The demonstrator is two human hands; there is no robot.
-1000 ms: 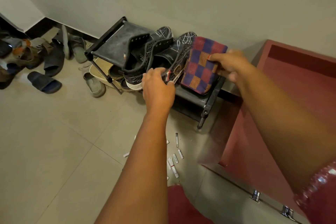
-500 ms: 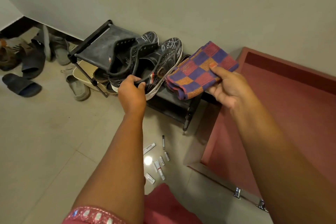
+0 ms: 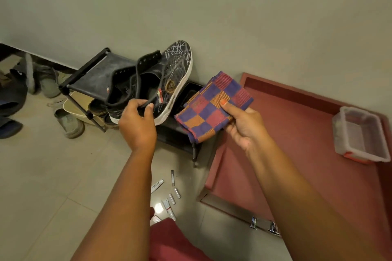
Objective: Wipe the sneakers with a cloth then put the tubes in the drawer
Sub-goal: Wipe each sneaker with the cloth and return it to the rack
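Observation:
My left hand (image 3: 137,123) grips the collars of a pair of black sneakers (image 3: 167,78) with white scribble marks and white soles, lifted and tilted off the black shoe rack (image 3: 93,78). My right hand (image 3: 244,125) holds a folded checked cloth (image 3: 212,106) in purple, red and orange, just right of the sneakers and apart from them. Several small white tubes (image 3: 169,197) lie scattered on the tiled floor between my arms. The open red drawer (image 3: 297,133) lies to the right.
A clear plastic container (image 3: 360,135) sits in the drawer's far right. Sandals and slippers (image 3: 70,123) lie on the floor left of the rack and under it. The wall runs close behind the rack. Chrome drawer handles (image 3: 263,224) show at the drawer front.
My left hand has lifted the sneakers up off the rack and tilted them. My right hand has drawn the cloth back toward me and to the right.

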